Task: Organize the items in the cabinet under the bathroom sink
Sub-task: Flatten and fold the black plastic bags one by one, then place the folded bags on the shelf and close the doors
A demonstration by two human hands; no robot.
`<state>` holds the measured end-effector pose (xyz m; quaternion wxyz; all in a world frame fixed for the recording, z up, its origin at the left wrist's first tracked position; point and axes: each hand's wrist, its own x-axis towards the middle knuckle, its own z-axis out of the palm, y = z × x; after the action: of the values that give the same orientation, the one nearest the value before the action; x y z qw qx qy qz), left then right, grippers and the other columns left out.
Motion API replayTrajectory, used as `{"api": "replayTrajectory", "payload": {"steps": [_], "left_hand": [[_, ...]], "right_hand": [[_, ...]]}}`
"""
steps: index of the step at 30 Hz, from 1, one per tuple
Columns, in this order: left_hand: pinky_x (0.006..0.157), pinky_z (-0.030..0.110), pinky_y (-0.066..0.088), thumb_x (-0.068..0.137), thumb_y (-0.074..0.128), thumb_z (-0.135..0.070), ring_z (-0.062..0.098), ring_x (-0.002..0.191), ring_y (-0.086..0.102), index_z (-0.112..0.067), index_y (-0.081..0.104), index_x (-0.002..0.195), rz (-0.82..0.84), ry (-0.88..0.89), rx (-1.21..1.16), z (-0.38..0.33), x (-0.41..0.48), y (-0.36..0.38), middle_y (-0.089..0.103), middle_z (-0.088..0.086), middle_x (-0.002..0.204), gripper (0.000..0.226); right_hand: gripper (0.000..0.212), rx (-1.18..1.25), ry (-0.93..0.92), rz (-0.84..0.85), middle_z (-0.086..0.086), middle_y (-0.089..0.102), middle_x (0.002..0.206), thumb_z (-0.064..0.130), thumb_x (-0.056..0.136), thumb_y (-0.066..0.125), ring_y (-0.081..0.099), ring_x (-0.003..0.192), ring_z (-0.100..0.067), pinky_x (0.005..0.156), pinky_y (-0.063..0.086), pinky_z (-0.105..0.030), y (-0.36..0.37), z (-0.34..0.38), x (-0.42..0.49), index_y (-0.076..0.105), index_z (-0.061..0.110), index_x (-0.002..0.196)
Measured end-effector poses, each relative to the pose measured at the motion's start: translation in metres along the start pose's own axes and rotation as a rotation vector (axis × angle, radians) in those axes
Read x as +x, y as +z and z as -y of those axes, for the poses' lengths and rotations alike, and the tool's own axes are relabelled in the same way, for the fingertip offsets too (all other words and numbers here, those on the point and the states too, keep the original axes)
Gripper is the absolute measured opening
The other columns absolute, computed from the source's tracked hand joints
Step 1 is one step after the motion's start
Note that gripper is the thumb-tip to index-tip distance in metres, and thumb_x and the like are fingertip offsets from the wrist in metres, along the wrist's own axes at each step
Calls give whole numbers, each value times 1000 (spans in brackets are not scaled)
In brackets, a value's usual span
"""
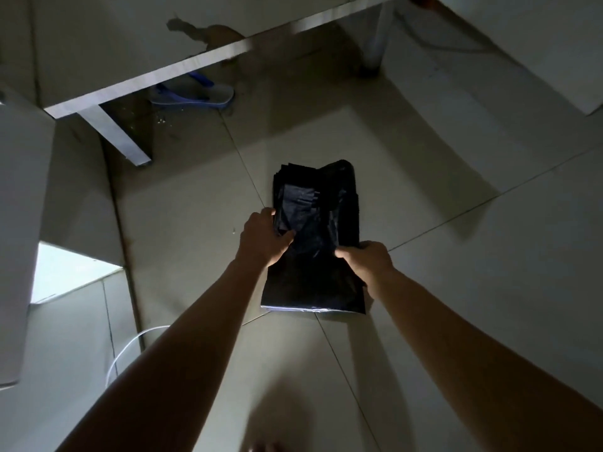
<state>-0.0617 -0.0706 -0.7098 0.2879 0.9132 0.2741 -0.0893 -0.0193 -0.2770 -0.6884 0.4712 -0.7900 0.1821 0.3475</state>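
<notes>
A stack of folded black plastic bags (pixel 318 207) is held out over the tiled floor in the middle of the view. My left hand (pixel 264 238) grips the stack's left edge, thumb on top of the plastic. My right hand (pixel 367 261) pinches the stack lower on its right side. The bags hang flat, and their bottom edge (pixel 313 308) catches some light. The room is dim, so details of the bags are hard to make out.
A white cabinet or counter edge (pixel 156 76) with a leg (pixel 114 135) runs across the upper left. A blue and white flip-flop (pixel 195 94) lies on the floor under it. A white cord (pixel 130 347) curves at lower left. Large grey floor tiles (pixel 473 256) spread to the right.
</notes>
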Motion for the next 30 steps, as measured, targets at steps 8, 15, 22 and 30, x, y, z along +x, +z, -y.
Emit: {"api": "replayTrajectory", "payload": {"steps": [8,15,22,30], "left_hand": [[86,41,52,63,75,-68,39,103,65,-5,61,102,209,-299,-169,-2,9,-13,68,17,101,75],[72,37,60,80,68,-59,34,85,73,-1,62,115,736,-574,-970,-50,-22,-76,74,21,98,69],[65,31,54,88,64,-25,25,71,69,-10,72,85,310,-349,-1176,-147,-17,-152,74,7,72,17],[55,25,55,87,63,-18,22,55,69,-4,70,87,-9,-306,-1044,-189,-22,-281,73,11,69,16]], "right_hand": [[32,179,105,340,-12,67,109,5,91,56,65,98,-27,79,56,-41,-18,44,0,56,12,122],[51,266,80,554,-19,69,120,12,81,68,65,113,-38,97,54,-46,-76,113,-24,57,6,130],[49,247,-75,668,-16,69,122,17,82,68,68,109,-34,80,58,-38,-141,203,-63,60,6,130],[35,175,-189,772,-17,74,106,10,87,62,74,88,-30,74,61,-36,-149,303,-107,63,4,122]]}}
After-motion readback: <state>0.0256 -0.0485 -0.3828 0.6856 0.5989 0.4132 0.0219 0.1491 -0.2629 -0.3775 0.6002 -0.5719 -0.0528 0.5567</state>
